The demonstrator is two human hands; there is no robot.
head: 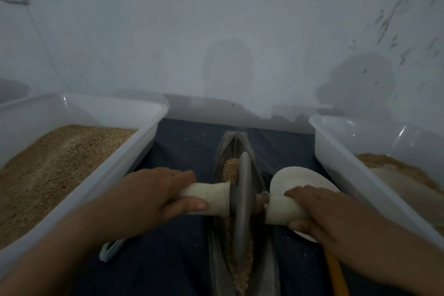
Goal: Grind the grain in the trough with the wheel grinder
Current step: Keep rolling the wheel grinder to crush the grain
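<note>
Fingers of my left hand (153,196) are curled over the pale left handle (206,196) with the thumb wrapped underneath, and my right hand (319,211) grips the right handle (281,211) the same way, fingers close together over the top. Between the two handles stands the grey wheel (240,197), upright on its edge inside the narrow boat-shaped trough (230,142), which lies lengthwise on the dark cloth (177,151). Grain (229,168) lines the trough just ahead of the wheel and again behind it, toward me, looking coarse and only partly broken. I judge the wheel to be heavy and rigid, so its own weight should do most of the crushing; the handles look smooth and could twist in the palm, so I would hold them near the wheel and press evenly on both sides to keep the disc from tipping against the trough wall. Left of the trough sits a white tub of grain (72,151); right of it, another tub (360,146), with a pale round scoop (300,175) just beside the wheel.
</note>
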